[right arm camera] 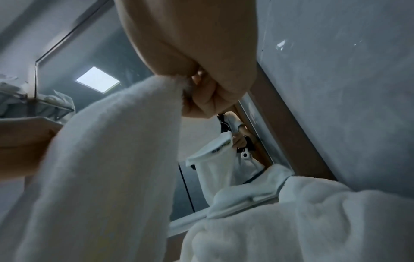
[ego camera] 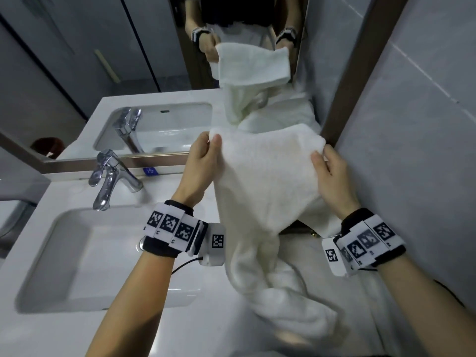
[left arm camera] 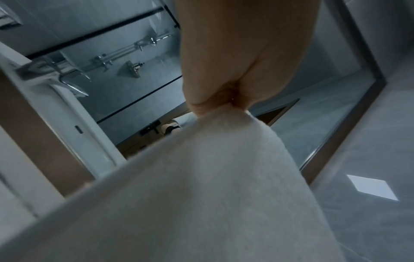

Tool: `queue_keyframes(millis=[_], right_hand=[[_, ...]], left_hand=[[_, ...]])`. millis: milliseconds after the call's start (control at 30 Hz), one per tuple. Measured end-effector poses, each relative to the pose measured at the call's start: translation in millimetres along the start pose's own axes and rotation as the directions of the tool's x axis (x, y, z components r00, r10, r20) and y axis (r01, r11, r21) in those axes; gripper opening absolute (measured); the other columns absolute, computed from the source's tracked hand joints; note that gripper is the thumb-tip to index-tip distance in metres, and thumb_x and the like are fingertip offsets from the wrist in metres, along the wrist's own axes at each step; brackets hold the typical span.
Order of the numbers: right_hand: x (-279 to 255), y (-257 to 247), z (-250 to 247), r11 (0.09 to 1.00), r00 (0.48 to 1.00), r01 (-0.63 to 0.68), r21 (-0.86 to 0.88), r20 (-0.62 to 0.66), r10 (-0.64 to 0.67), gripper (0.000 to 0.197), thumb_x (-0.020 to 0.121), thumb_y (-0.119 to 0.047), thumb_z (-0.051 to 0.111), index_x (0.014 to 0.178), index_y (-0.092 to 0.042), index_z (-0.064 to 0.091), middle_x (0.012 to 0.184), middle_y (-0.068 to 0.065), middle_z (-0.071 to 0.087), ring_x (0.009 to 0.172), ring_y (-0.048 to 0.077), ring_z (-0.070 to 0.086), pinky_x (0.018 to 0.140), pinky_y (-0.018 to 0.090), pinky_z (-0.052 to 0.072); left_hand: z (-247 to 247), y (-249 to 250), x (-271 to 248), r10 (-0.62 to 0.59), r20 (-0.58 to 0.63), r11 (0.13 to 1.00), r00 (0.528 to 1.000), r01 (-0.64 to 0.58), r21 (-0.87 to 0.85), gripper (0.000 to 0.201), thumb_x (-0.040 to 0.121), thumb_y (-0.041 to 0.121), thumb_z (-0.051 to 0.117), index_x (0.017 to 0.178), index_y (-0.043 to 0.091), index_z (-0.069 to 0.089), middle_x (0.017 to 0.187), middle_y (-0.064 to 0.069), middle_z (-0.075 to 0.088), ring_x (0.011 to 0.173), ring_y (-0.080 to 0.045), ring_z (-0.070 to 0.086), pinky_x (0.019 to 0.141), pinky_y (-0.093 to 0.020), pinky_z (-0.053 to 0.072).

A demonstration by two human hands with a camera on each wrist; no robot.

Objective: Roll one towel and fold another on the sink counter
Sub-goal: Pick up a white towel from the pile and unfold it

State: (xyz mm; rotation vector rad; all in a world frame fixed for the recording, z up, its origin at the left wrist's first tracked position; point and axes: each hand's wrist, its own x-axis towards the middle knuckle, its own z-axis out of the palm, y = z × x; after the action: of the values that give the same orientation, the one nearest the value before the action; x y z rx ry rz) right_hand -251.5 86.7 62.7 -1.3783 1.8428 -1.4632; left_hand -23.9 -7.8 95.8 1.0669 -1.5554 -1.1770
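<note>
We hold a white towel (ego camera: 268,176) up over the sink counter (ego camera: 180,320), our left hand (ego camera: 199,163) pinching one upper corner between thumb and fingers and our right hand (ego camera: 332,176) gripping the opposite upper corner. The cloth stretches between the two hands and hangs below them, its lower end trailing in a crumpled heap on the counter beneath our right wrist. Beyond our right hand, a second white towel (ego camera: 280,117) lies bunched against the mirror (ego camera: 77,73) in the corner by the tiled wall (ego camera: 417,124). To the far side of our left hand stands a chrome faucet (ego camera: 110,176) over the white basin (ego camera: 85,258), which lies below and outside our left wrist. From the left wrist, the towel (left arm camera: 201,186) fans out from the pinched corner; from the right wrist, curled fingers (right arm camera: 206,99) clamp the towel's edge (right arm camera: 107,159), with the bunched towel (right arm camera: 302,221) below.
</note>
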Motion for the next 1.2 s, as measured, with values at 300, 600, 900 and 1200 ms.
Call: queue_keyframes(millis=[300,600,900,1200], right_hand=[[2,21,2,0.782,0.892,-0.425,0.455,0.358,0.277,0.029,0.089,-0.014,0.062,0.117,-0.021,0.060,0.115,-0.002,0.070,0.106,0.013,0.066,0.086,0.028,0.055],[14,58,6,0.804,0.870,-0.488,0.339,0.264,0.417,0.047,0.094,-0.003,0.051,0.137,-0.015,0.039,0.110,0.004,0.064,0.101,0.014,0.061,0.088,0.026,0.050],[-21,80,14,0.781,0.745,-0.623,0.042,0.335,0.577,0.035,0.090,-0.016,0.061,0.119,0.003,0.058,0.121,0.020,0.063,0.112,0.032,0.060,0.102,0.045,0.046],[-23,59,12,0.885,0.906,-0.414,0.215,0.188,0.378,0.018,0.094,-0.021,0.055,0.097,-0.004,0.061,0.095,0.013,0.064,0.088,0.018,0.056,0.081,0.034,0.046]], left_hand=[[19,-29,-2,-0.307,0.124,0.944,0.944,0.319,-0.089,0.018,0.101,0.018,0.041,0.113,0.008,0.050,0.094,-0.010,0.053,0.084,-0.020,0.050,0.070,-0.029,0.041],[24,-73,7,-0.409,0.067,0.911,0.910,0.411,-0.029,0.032,0.095,0.005,0.049,0.126,-0.005,0.049,0.109,-0.017,0.061,0.099,-0.027,0.058,0.087,-0.040,0.049],[15,-130,-23,-0.592,0.217,0.803,0.776,0.544,0.245,0.043,0.090,0.040,0.058,0.111,0.003,0.062,0.109,-0.006,0.063,0.094,-0.017,0.056,0.079,-0.022,0.044],[18,-93,-26,-0.247,0.167,0.960,0.954,0.217,0.178,0.026,0.097,0.024,0.050,0.100,0.002,0.064,0.092,-0.006,0.066,0.083,-0.017,0.060,0.072,-0.032,0.050]])
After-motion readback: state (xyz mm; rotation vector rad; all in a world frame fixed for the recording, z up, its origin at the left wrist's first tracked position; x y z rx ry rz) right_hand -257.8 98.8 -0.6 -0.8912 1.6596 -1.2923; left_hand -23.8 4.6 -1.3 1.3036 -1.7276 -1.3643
